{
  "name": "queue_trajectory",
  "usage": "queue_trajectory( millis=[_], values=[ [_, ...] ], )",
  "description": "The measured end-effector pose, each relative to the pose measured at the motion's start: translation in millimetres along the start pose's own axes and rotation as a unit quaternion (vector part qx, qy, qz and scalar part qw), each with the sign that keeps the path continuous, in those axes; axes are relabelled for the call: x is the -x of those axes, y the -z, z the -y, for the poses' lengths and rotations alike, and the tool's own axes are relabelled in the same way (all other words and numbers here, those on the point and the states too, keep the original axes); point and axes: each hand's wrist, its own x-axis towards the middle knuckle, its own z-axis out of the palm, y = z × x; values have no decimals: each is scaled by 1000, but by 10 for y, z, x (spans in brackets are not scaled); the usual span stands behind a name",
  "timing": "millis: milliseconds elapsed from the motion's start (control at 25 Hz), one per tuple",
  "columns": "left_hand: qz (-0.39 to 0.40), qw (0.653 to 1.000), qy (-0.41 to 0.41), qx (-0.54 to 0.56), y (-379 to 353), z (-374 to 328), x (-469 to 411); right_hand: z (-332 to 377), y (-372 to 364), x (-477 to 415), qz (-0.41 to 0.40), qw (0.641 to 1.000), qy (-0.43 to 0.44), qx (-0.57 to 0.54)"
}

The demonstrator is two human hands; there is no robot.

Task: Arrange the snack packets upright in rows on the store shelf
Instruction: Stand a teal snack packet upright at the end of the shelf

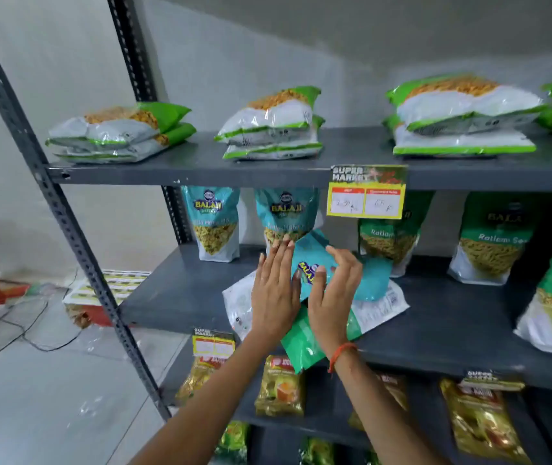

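A teal Balaji snack packet [315, 260] leans tilted on the middle shelf [180, 293]. My left hand [274, 290] lies flat against its left side, and my right hand [333, 293] cups its front, both with fingers spread. Under it lie a white packet [239, 303], another teal packet [373, 280] and a green packet [301, 347] that overhangs the shelf edge. Two teal packets [214, 223] [284, 213] stand upright at the back left. Green Ratlami Sev packets [390, 236] [493, 239] stand upright to the right.
The top shelf carries flat stacks of green-and-white packets [120, 132] [271, 125] [462, 119]. A yellow price tag [367, 196] hangs from its edge. Gold packets [279, 387] fill the lower shelf. A slotted steel upright [76, 236] stands at the left; boxes and a cable lie on the floor.
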Motion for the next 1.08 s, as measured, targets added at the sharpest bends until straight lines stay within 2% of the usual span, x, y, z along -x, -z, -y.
queue_trajectory(
  millis=[80,160,240,280,400,640,760,840,920,1000,1080],
  values=[
    [112,992,44,-38,-220,199,211,-210,-145,100,35,992,-118,18],
    [208,974,44,-78,-391,404,456,-443,-308,228,65,957,-282,-6],
    [215,971,4,-101,-465,502,528,-637,-446,296,67,912,-397,-76],
    [208,972,-18,-111,-501,549,535,-719,-521,327,66,897,-426,-100],
    [177,978,-54,-96,-579,682,503,-828,-683,409,56,873,-468,-129],
    [139,987,-75,-37,-637,785,528,-853,-810,485,18,879,-454,-141],
    [102,993,-62,-2,-526,874,470,-799,-921,468,14,868,-454,-200],
    [67,998,-12,-15,-412,943,376,-774,-1016,415,23,843,-471,-257],
    [39,992,119,5,-291,1006,209,-761,-1099,347,75,823,-489,-278],
    [8,955,275,113,-107,1153,-31,-751,-1162,290,141,813,-497,-269],
    [-30,891,382,243,93,1377,-250,-722,-1193,207,223,820,-477,-224]
  ],
)
